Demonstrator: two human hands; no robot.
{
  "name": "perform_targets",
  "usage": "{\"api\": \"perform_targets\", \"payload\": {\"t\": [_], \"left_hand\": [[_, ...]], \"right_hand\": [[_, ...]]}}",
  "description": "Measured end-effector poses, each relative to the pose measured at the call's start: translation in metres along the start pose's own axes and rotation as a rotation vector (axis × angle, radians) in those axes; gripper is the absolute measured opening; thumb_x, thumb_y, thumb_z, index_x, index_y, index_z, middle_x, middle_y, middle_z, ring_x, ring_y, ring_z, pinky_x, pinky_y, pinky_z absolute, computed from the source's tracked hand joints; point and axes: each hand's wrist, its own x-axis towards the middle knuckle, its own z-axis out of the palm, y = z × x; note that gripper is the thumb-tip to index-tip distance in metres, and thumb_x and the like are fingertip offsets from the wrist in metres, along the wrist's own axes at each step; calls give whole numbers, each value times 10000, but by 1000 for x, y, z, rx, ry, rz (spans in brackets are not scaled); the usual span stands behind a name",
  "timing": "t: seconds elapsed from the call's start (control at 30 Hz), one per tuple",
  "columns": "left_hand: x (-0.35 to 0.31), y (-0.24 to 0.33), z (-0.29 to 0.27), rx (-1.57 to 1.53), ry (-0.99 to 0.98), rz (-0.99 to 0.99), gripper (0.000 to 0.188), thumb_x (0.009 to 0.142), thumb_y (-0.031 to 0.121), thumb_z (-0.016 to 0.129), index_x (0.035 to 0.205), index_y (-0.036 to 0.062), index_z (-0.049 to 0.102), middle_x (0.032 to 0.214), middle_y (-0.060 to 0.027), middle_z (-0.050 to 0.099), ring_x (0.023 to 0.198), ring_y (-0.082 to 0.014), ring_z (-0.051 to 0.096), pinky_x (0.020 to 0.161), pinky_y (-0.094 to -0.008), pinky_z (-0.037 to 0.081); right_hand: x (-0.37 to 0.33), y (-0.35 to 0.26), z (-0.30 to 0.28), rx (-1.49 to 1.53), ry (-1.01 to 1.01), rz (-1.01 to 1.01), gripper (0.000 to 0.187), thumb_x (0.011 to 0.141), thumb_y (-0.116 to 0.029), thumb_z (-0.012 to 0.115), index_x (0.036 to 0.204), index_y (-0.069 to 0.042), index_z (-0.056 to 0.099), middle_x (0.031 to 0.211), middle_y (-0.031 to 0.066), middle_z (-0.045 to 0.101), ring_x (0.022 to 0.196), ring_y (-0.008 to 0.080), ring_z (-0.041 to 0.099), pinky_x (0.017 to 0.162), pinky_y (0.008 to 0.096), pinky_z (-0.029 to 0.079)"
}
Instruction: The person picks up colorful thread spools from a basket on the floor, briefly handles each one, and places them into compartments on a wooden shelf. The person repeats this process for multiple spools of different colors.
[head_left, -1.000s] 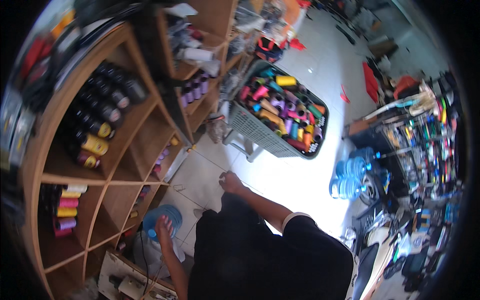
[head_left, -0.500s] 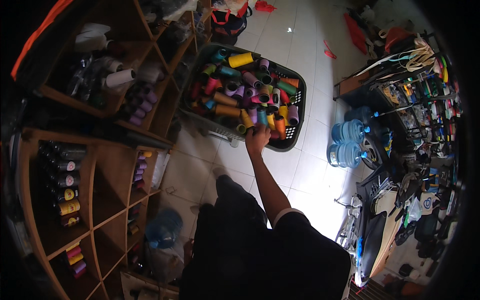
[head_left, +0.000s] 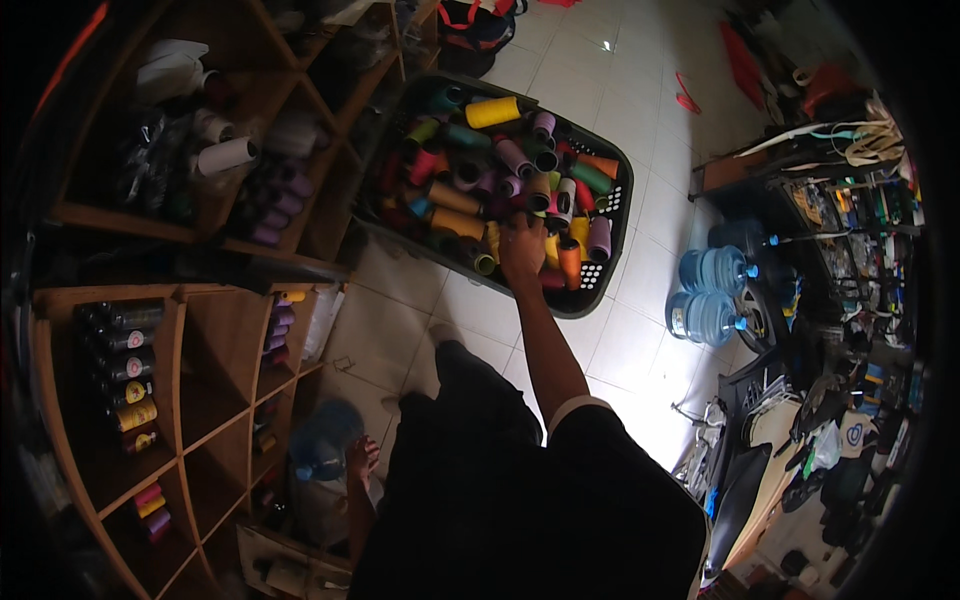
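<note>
A dark plastic basket (head_left: 600,288) stands on the floor ahead of me, heaped with thread cones in many colours. My right hand (head_left: 523,255) reaches into its near side, fingers bent down among the cones. What those fingers close on is hidden beneath the hand. Right of the hand is an orange thread cone (head_left: 569,263); a mauve one (head_left: 599,240) leans farther right. A yellow thread cone (head_left: 493,111) lies on top at the far side. My left hand (head_left: 362,457) hangs low beside a blue water jug (head_left: 325,440), fingers loosely apart and holding nothing.
Wooden cubbyhole shelves (head_left: 182,380) line the left, storing dark thread cones (head_left: 128,340) and wrapped ones. Large blue water jugs (head_left: 706,318) lie stacked on the tiled floor (head_left: 640,350) at right. Beyond them runs a cluttered rack (head_left: 850,210). A dark bag (head_left: 475,35) sits behind the basket.
My right hand has moved from the basket's near rim farther in among the cones. My left hand has come more into view beside the jug. The whole view has shifted slightly.
</note>
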Motion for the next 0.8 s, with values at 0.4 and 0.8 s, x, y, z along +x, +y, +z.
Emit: {"api": "perform_targets", "payload": {"t": [0.4, 0.8], "left_hand": [[61, -106, -11, -55, -112, 180, 228, 915, 253, 599, 1007, 44, 599, 872, -45, 608, 744, -133, 555, 601, -281, 424], [12, 17, 13, 53, -8, 73, 381, 940, 365, 558, 1223, 111, 555, 1116, -70, 610, 995, -203, 603, 849, -406, 461]], "right_hand": [[-33, 53, -31, 628, 393, 326, 200, 860, -155, 680, 900, -5, 554, 842, 103, 583, 684, 188, 635, 614, 309, 521], [4, 112, -52, 835, 575, 695, 278, 862, -212, 590, 992, 24, 522, 876, 106, 572, 693, 167, 571, 601, 286, 474]]}}
